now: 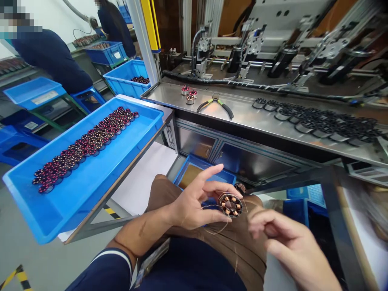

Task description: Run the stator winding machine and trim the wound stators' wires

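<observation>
My left hand [194, 204] holds a small wound motor stator [231, 205] between thumb and fingers, its index finger stretched up away from it. The stator is a dark ring with copper coils facing me. Thin copper wires [216, 232] hang loose from it in loops over my lap. To the right of the stator is my right hand [279, 232], slightly smeared by motion. Its fingers are curled in, and whatever they may hold is too small or hidden to make out. Another stator [240, 188] shows partly behind the held one.
On the left stands a blue tray [133, 141] with rows of wound stators. The metal machine ledge [242, 109] carries pliers [216, 102], a few wound stators [189, 97] and many black stator cores [321, 119]. Winding machinery [281, 60] rises behind. Two people [51, 56] work at the far left.
</observation>
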Motion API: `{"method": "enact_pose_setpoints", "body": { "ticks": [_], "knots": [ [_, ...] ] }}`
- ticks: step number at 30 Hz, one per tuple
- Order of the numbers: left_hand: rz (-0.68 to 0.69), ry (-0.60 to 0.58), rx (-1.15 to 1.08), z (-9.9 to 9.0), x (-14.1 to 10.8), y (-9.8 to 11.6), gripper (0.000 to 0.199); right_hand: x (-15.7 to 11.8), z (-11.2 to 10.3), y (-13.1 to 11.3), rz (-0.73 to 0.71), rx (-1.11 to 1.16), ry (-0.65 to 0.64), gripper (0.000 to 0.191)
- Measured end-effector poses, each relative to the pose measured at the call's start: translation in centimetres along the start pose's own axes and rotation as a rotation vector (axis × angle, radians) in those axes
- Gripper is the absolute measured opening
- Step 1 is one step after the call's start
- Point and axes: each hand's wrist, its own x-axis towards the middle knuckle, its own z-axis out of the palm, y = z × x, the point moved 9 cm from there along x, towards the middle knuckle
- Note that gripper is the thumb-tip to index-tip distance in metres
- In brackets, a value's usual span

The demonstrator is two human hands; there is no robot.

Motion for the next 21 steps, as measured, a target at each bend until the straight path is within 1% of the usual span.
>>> {"method": "enact_pose_setpoints", "body": {
  "ticks": [2, 4, 7, 9, 10, 11, 14, 15, 16, 17, 18, 20, 21],
  "knots": [
    [0.024, -0.031, 0.082, 0.5, 0.0, 0.4, 0.095, 0.1, -1.0, -2.1, -0.098, -0.017, 0.123, 0.033],
    [0.019, -0.049, 0.129, 0.9, -0.1, 0.6, 0.093, 0.3, -0.5, -3.0, -0.109, -0.019, 0.15, 0.03],
    [-0.002, -0.088, 0.093, 1.5, -0.3, 0.6, 0.091, 0.4, 0.7, -2.3, -0.037, 0.018, 0.142, 0.02],
    [-0.04, -0.095, 0.0, 1.5, -0.4, 0.3, 0.089, 0.2, 1.0, -1.6, -0.023, 0.052, 0.171, 0.017],
    [-0.065, -0.08, -0.056, 1.3, -0.4, 0.1, 0.085, 0.1, 1.1, -1.3, -0.032, 0.063, 0.19, 0.017],
    [-0.094, -0.057, -0.11, 1.1, -0.5, -0.1, 0.079, 0.0, 1.1, -1.2, -0.044, 0.068, 0.212, 0.017],
    [-0.197, 0.014, -0.219, 0.5, -0.6, -0.9, 0.048, -0.3, 1.1, -1.3, -0.082, 0.039, 0.276, 0.019],
    [-0.235, 0.032, -0.242, 0.4, -0.6, -1.3, 0.041, -0.3, 1.1, -1.6, -0.096, 0.02, 0.301, 0.019],
    [-0.275, 0.043, -0.263, 0.3, -0.6, -1.7, 0.038, -0.4, 1.1, -1.8, -0.109, 0.001, 0.326, 0.019],
    [-0.315, 0.048, -0.287, 0.4, -0.6, -2.1, 0.04, -0.5, 1.1, -2.1, -0.121, -0.015, 0.346, 0.019],
    [-0.344, 0.051, -0.313, 0.4, -0.6, -2.5, 0.047, -0.6, 1.1, -2.3, -0.134, -0.027, 0.365, 0.018],
    [-0.376, 0.058, -0.352, 0.5, -0.6, -3.2, 0.066, -0.7, 1.3, -2.5, -0.154, -0.036, 0.388, 0.017],
    [-0.368, 0.072, -0.361, 0.5, -0.5, -3.4, 0.075, -0.7, 1.5, -2.5, -0.162, -0.038, 0.395, 0.016]
  ]
}}
